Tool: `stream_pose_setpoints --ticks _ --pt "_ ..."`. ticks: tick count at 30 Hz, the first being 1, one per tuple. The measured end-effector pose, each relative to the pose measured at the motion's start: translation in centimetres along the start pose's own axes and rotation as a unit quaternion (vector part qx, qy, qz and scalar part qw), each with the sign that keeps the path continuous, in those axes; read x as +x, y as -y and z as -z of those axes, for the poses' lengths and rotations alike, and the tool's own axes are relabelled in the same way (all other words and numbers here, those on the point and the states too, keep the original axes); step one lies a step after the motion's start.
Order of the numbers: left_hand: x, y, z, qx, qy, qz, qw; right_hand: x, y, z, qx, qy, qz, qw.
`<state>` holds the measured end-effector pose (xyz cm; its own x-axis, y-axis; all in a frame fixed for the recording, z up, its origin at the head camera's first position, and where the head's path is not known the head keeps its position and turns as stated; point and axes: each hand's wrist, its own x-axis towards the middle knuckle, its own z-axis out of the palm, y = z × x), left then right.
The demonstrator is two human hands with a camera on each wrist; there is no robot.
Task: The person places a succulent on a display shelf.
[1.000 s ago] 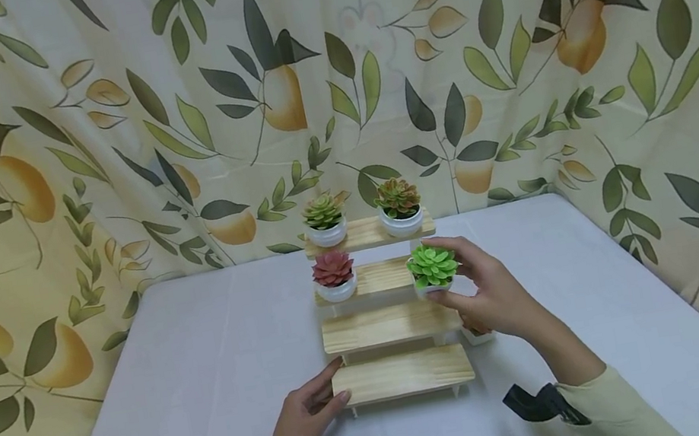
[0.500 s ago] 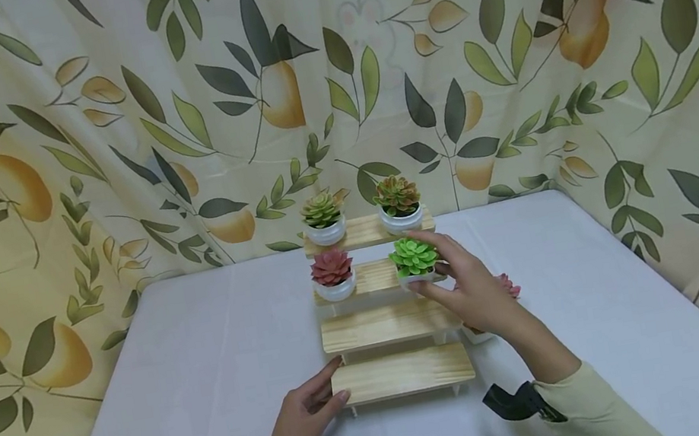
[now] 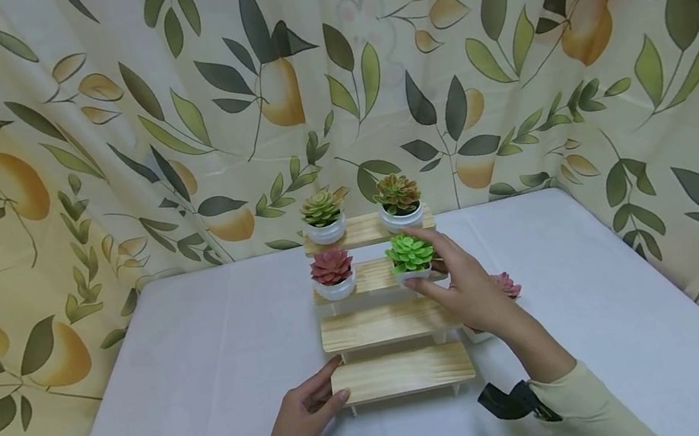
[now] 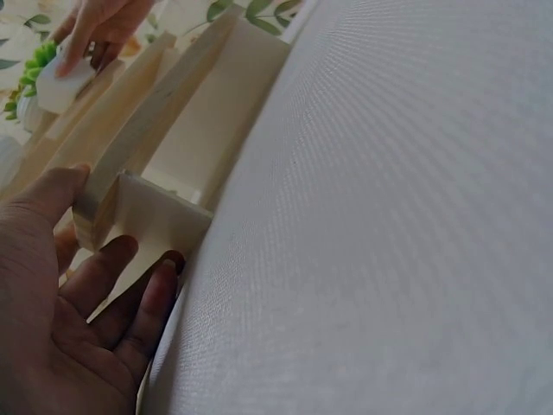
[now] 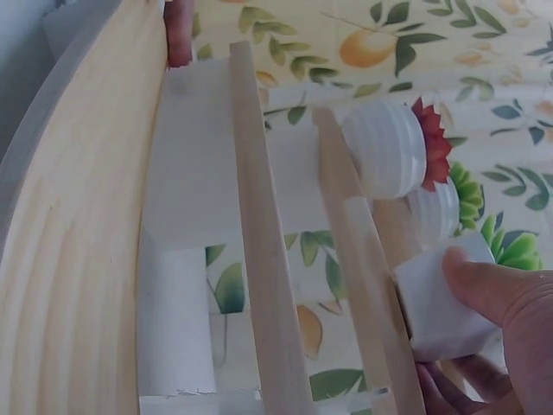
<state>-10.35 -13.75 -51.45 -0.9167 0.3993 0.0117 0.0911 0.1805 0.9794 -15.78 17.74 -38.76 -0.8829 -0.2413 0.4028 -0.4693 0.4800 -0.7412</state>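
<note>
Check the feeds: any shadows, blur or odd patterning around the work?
Head: diffuse light, soft shadow on the white fabric tablecloth beside the pale fabric sleeve; left wrist: dim, bare left hand shaded, fine streaky lines across the tablecloth; right wrist: slightly hazy, nearest pale wooden shelf board looks soft.

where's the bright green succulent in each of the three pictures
Head: the bright green succulent is slightly right of and below centre, held by the right hand.
Left wrist: near the top left corner.
Right wrist: at the right edge, just below mid-height.
Shared landmark: the tiered wooden stand.
</note>
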Motion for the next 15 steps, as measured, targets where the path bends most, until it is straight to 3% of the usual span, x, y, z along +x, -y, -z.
stream_pose_setpoints --ticks 15 --pt "0.05 -0.03 0.03 -0.003 0.002 -0.003 1.0 -0.74 -0.11 0.12 -0.017 -0.037 -0.012 0.9991"
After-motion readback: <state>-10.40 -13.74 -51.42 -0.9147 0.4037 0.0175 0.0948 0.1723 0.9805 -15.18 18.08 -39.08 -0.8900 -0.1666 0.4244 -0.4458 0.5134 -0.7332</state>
